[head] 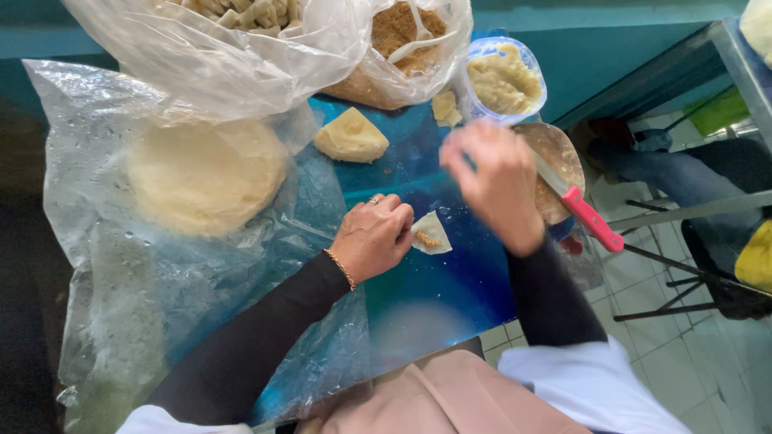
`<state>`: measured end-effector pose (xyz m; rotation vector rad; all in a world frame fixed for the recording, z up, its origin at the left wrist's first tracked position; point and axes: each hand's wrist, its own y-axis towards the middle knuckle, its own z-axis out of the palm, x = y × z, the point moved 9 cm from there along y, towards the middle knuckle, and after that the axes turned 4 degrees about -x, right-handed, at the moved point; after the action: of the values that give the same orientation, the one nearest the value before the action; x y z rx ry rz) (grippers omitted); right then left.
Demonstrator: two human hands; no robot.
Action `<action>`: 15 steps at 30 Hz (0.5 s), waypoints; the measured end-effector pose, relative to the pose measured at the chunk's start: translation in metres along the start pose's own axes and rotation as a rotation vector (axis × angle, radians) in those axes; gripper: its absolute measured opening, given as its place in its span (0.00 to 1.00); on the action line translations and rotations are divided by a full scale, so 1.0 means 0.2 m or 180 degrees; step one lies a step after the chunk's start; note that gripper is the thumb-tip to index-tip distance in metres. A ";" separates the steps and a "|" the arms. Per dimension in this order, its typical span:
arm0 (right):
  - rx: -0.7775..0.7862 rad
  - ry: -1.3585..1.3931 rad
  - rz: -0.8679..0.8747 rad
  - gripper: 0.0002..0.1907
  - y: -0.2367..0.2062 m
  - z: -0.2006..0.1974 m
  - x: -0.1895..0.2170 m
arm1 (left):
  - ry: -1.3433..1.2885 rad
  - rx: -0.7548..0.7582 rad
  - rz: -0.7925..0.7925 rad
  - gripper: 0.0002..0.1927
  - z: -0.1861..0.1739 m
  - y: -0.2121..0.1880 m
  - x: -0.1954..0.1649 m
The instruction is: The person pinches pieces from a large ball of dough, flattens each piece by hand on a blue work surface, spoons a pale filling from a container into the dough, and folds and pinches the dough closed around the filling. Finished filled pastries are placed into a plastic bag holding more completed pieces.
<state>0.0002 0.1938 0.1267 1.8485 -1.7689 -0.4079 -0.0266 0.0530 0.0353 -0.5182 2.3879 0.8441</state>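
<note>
Black-sleeved, the left hand (371, 237) pins a small filled dough square (431, 233) at centre frame, fingers curled on its edge to steady it; right hand (498, 181), blurred above, grip unclear; pink-handled knife (581, 207) rests right; dough mound (205, 177) under plastic, upper left.

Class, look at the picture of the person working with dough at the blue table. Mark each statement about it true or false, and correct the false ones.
1. The left hand rests on a small dough piece with filling. True.
2. The knife has a green handle. False: the handle is pink-red.
3. A large round of dough lies on clear plastic sheet to the left. True.
4. The plastic tub at the top is empty. False: it holds a pale mash-like filling.
5. The right hand lies flat on the table. False: it is raised and blurred.
</note>
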 end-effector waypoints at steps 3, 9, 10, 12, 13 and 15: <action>0.0499 0.0233 0.0782 0.07 -0.34 -0.07 0.08 | -0.0151 -0.0020 -0.0085 0.06 -0.02 0.02 0.00; 0.0242 0.0661 0.1504 0.06 -0.55 -0.02 0.11 | -0.0503 0.0115 -0.0150 0.08 -0.02 0.02 -0.01; 0.0221 0.0690 0.1505 0.06 -0.56 -0.01 0.11 | -0.0516 0.0102 -0.0041 0.09 -0.02 0.02 -0.03; 0.0280 0.0739 0.1434 0.06 -0.56 0.00 0.09 | -0.0543 0.0077 0.0123 0.09 -0.02 0.02 -0.06; 0.0325 0.0759 0.1396 0.06 -0.56 0.00 0.09 | -0.0556 0.0058 0.0183 0.08 -0.02 0.02 -0.07; 0.0398 0.0878 0.1550 0.06 -0.58 0.00 0.06 | -0.0608 0.0032 0.0277 0.08 -0.02 0.02 -0.08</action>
<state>0.0960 0.1814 0.0614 1.3978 -1.9934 0.1401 -0.0167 0.0564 0.0492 -0.3164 2.2512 0.8777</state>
